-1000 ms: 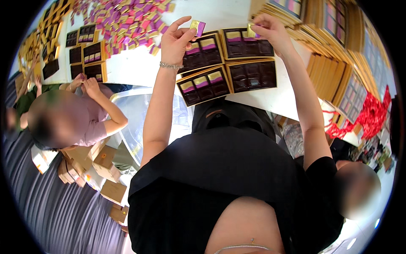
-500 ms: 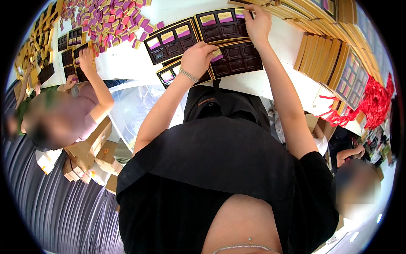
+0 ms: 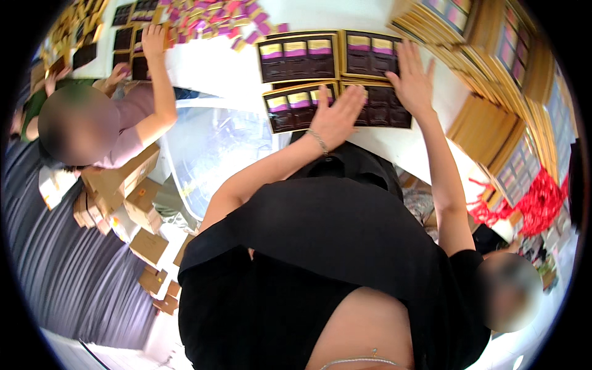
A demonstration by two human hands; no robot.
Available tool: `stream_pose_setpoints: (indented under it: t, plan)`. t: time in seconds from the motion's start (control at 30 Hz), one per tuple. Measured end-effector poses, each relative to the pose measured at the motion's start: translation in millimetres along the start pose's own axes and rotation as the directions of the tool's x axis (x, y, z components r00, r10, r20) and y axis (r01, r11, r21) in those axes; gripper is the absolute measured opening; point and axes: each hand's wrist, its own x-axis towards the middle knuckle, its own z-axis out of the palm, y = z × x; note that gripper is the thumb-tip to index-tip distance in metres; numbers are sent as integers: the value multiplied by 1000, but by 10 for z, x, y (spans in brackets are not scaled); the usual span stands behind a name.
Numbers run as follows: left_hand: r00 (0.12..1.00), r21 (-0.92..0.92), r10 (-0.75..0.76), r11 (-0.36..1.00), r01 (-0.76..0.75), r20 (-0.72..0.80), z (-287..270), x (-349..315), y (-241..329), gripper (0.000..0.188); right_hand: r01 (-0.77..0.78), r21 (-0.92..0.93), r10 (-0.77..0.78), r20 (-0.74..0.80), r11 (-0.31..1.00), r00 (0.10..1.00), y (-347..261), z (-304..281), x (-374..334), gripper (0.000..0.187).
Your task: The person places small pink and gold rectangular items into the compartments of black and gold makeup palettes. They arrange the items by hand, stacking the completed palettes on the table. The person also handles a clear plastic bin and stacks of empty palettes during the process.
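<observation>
The white table (image 3: 228,77) stretches from 11 o'clock round toward 2 o'clock in your view. At 8 o'clock a grey pleated curtain (image 3: 80,259) hangs, with cardboard boxes (image 3: 148,246) piled beside it. Tall stacks of gold-edged boxes (image 3: 484,126) line the table at 2 o'clock. A clear plastic bin (image 3: 206,160) sits at 10 o'clock, just below the table's edge, and between 9 and 10 a co-worker (image 3: 126,126) reaches over the table.

Between 12 and 1 o'clock, four dark gold-rimmed trays lie two by two in front of you. The upper left tray (image 3: 299,71) has three gold-and-purple pieces along its far row. The upper right tray (image 3: 364,65) shows two such pieces beside your right hand (image 3: 412,80), which lies flat over that tray's right edge, fingers extended and thumb spread away. The lower left tray (image 3: 302,117) shows pieces in its far row, partly behind your left hand (image 3: 339,117). That hand is straight-fingered too, stretched across the gap into the lower right tray (image 3: 385,111); a piece shows at its fingertips.

Red ribbon (image 3: 539,203) bunches at 3 o'clock. Loose wrapped pieces (image 3: 216,24) scatter at 11. A bracelet (image 3: 319,142) circles your left wrist.
</observation>
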Motion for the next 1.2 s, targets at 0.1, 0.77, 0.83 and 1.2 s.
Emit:
stream_pose_setpoints:
  t: [0.1,0.77,0.83,1.2]
  plan:
    - [996,-263,-63,964,45,-63,-226,-59,-111,85,-31,14,31,32,999,999,8,-32,36,69]
    - [775,-494,-610,732,469,-169,466,199,-2905,34,752,341,-824,283,565,491,-1476,862,2536,24]
    - [735,-547,-676,633,548,-45,444,186,-2914,32,750,293,-801,316,593,509,-1438,941,2461,25]
    - [752,-970,-637,25,241,171,-475,193,-2581,35,-218,889,-352,370,403,860,-1040,146,2070,23]
